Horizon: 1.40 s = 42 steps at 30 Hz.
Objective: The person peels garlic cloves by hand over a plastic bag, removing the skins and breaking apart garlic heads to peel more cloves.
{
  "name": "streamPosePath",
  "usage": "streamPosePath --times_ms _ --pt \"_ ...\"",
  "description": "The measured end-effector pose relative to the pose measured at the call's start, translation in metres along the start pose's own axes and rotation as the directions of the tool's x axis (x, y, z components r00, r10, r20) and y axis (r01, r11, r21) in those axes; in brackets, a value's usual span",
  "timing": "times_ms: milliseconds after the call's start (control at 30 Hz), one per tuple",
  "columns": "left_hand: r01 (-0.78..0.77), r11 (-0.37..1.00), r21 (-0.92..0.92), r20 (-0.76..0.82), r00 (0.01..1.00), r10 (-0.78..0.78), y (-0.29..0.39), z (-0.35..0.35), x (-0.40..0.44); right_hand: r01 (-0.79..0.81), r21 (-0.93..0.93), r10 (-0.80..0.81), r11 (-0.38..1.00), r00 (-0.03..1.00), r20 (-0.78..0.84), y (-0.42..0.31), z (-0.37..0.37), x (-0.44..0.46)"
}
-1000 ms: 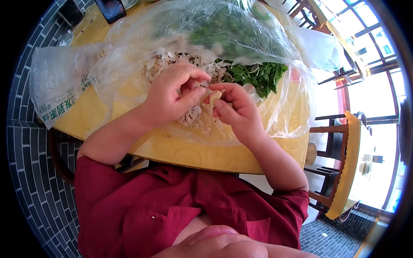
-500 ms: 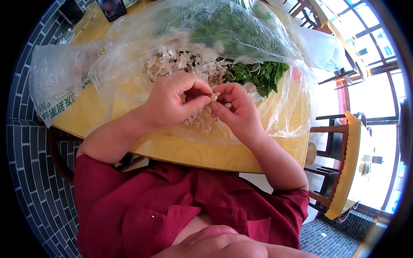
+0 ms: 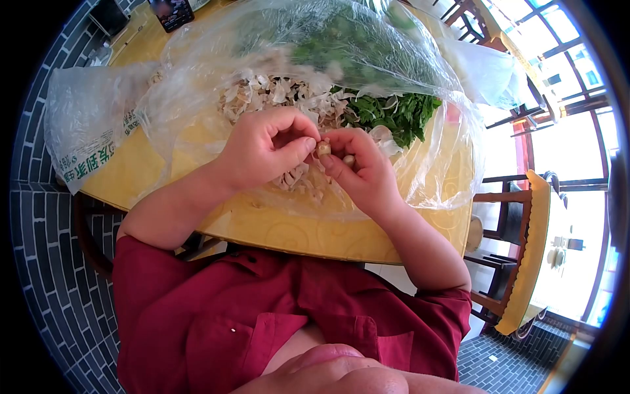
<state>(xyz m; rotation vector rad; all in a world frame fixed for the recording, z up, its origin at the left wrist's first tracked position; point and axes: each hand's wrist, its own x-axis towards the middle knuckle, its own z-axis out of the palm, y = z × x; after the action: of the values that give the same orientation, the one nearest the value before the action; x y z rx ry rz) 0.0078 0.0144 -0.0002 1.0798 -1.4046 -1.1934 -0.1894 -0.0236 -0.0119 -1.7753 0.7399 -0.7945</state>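
My right hand [image 3: 363, 167] pinches a pale garlic clove [image 3: 323, 148] between thumb and forefinger. A second clove [image 3: 349, 159] shows against its curled fingers. Close against the first clove, the fingertips of my left hand [image 3: 266, 148] are pinched together; what lies between them is too small to make out. Under and beyond both hands spreads a heap of papery garlic skins [image 3: 282, 92], white to pinkish. Green leafy vegetables [image 3: 394, 115] lie to the right of the skins, partly beneath clear plastic.
A large clear plastic sheet [image 3: 197, 72] covers much of the yellow table [image 3: 282, 233]. At the left lies a plastic bag [image 3: 85, 125] with green print. A phone [image 3: 172, 13] stands at the far left edge. Another yellow-covered table [image 3: 525, 256] and chairs are on the right.
My left thumb has drawn slightly left, off the clove, so more of the clove shows. My right hand still holds it in nearly the same place.
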Motion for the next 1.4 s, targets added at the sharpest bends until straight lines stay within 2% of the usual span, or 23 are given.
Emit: streamPosePath --times_ms 233,467,667,867,1067,1167,1400 --pt "0.029 0.998 0.049 0.075 0.997 -0.033 0.0008 -0.0041 0.0003 0.038 -0.113 -0.036 0.993 0.999 0.019 -0.0061 -0.0014 -0.0012" --pt "0.043 0.999 -0.031 0.028 0.999 -0.042 0.003 -0.001 0.0007 0.06 -0.14 -0.055 0.988 0.998 0.037 -0.006 -0.0032 -0.0012" --pt "0.024 1.0 0.004 0.055 0.998 -0.024 0.0051 -0.002 0.0008 0.049 -0.152 -0.042 0.987 0.998 0.046 -0.0089 -0.0042 -0.0012" --pt "0.055 0.998 -0.018 0.165 0.985 -0.052 0.0052 -0.008 0.0016 0.047 -0.172 -0.038 0.984 0.998 0.057 -0.0061 -0.0055 -0.0013" --pt "0.041 0.999 0.018 0.178 0.983 -0.044 0.0045 -0.0097 0.0022 0.037 -0.159 -0.028 0.987 0.998 0.059 -0.0039 -0.0054 -0.0011" --pt "0.065 0.996 -0.057 0.118 0.991 -0.058 0.0071 -0.0043 0.0018 0.037 -0.169 -0.027 0.985 0.998 0.061 -0.006 -0.0055 -0.0013" --pt "0.023 1.0 0.011 0.079 0.997 -0.024 0.0038 -0.0017 0.0008 0.032 -0.183 -0.02 0.983 0.998 0.066 -0.0073 -0.0051 -0.0012"
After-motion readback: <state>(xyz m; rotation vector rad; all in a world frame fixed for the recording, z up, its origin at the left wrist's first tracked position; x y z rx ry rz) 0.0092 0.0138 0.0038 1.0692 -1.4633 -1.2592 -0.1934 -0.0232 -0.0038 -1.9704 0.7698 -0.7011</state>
